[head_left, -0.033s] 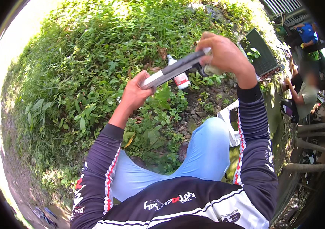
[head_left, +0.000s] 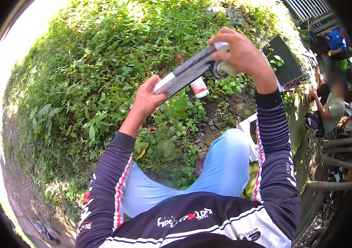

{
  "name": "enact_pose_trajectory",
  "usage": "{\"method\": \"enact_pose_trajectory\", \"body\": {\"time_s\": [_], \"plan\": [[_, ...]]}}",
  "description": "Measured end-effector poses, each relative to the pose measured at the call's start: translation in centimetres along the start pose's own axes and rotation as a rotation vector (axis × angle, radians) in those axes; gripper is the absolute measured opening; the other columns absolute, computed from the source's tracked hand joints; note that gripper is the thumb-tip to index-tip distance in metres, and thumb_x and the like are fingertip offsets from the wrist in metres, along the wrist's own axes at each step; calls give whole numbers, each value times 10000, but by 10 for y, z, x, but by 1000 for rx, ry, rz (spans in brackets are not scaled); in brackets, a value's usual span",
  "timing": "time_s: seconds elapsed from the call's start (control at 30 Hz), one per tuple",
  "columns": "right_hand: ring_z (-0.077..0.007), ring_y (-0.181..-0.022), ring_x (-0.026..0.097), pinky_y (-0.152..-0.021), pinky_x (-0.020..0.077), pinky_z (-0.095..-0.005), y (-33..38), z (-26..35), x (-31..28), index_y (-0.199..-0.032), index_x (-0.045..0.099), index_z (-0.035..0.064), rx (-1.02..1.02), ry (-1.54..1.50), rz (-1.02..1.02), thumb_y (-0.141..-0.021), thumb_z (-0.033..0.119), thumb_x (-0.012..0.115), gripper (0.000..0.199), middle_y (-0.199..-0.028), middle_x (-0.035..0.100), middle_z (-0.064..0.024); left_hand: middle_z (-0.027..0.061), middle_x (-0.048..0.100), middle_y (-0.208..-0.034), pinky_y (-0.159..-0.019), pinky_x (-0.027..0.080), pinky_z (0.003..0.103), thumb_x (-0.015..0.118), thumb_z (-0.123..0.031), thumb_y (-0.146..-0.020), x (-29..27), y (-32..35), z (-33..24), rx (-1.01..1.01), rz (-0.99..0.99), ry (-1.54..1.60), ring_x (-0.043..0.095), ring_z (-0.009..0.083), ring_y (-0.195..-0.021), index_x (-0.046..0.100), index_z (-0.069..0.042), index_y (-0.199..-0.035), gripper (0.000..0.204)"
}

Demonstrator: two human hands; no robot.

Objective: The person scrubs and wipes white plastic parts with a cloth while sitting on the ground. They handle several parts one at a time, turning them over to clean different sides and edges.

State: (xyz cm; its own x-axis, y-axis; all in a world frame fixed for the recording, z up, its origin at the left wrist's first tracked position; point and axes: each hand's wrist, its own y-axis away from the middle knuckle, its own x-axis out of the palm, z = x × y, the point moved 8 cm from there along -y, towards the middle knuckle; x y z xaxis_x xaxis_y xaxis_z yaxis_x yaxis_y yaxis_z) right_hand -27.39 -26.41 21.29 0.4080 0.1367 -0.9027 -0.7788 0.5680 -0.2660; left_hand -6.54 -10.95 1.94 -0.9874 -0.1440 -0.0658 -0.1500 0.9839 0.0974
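Both my hands hold a long, flat grey-and-white bar-shaped object (head_left: 188, 71) out in front of me, tilted with its right end higher. At the lower end, my left hand (head_left: 148, 98) is closed round the bar, thumb along its near side. My right hand (head_left: 242, 53) grips the upper end between thumb and fingers. Beneath that hand a pale, crumpled wad like a cloth (head_left: 226, 68) presses against the bar, beside a small black fitting (head_left: 215, 73). Behind the bar, partly covered by it, lies a white bottle with a red label (head_left: 199, 88).
Leafy weeds (head_left: 93, 74) spread ahead and left, with stony soil (head_left: 213, 120) before my knees. A white plastic piece (head_left: 250, 134) stands by my right knee. Farther right are a dark green finned panel (head_left: 285, 62), a seated person (head_left: 333, 103), someone in blue (head_left: 335, 40) and wooden poles (head_left: 333, 184).
The bar has rolled slightly, showing more of its broad grey side, and it now covers the bottle's upper part. Both hands keep their hold.
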Motion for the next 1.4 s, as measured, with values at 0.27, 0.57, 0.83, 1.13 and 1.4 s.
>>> {"method": "enact_pose_trajectory", "body": {"time_s": [0.27,0.57,0.83,1.13,1.4], "plan": [[-88,-782,623,-678,509,-225,-21,34,63,-1077,673,20,340,-1257,-923,-1077,234,730,221,-1009,690,-43,48,712,-1325,-1045,555,327,807,27,-893,-19,3,11,-10,-64,541,700,145,-1164,557,-21,-1476,636],[-362,-1015,653,-911,533,-472,17,73,155,-1119,646,4,233,-382,-613,-1008,93,716,158,-1074,648,-174,42,711,-1246,-975,558,316,767,51,-845,-10,32,6,-3,-88,487,686,143,-1105,564,-25,-1450,643],[-357,-1026,684,-921,550,-464,-1,94,147,-1141,703,26,68,-421,-536,-1017,133,723,165,-1055,699,-165,46,687,-1292,-1020,525,298,762,40,-859,-10,36,-3,-13,-51,410,658,139,-1166,559,-21,-1436,615],[-386,-1163,663,-987,573,-466,15,97,159,-1254,690,62,-175,-355,-413,-1040,156,714,235,-1187,608,-168,55,684,-1298,-1021,561,339,731,71,-855,-2,31,-3,27,-136,401,685,151,-1164,526,1,-1499,680],[-363,-989,674,-831,575,-492,31,-34,104,-1187,618,17,501,-211,-860,-1079,167,641,186,-1103,672,-205,47,675,-1281,-1036,526,305,802,-33,-846,39,50,-14,-43,44,360,656,133,-1154,553,-3,-1452,656]]}}
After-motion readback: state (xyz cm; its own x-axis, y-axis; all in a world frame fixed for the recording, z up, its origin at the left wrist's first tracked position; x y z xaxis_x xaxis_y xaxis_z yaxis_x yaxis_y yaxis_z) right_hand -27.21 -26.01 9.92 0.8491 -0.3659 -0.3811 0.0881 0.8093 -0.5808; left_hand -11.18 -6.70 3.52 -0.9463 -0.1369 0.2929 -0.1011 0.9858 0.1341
